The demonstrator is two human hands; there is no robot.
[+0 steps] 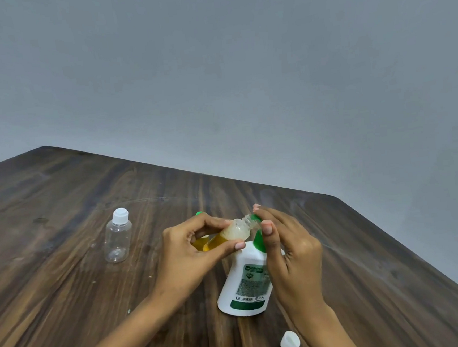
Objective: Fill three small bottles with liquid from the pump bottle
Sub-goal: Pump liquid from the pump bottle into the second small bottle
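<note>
Left hand point(190, 255): grips a small bottle point(229, 234) of yellow liquid, tilted, neck toward the right hand. Right hand point(290, 251): fingers curled on the green pump point(258, 241) of the white pump bottle point(246, 285), standing under both hands. Empty capped bottle point(118, 235): left of the left hand. Loose white cap point(289, 343): near the right wrist. Wooden table point(66, 284).
</note>
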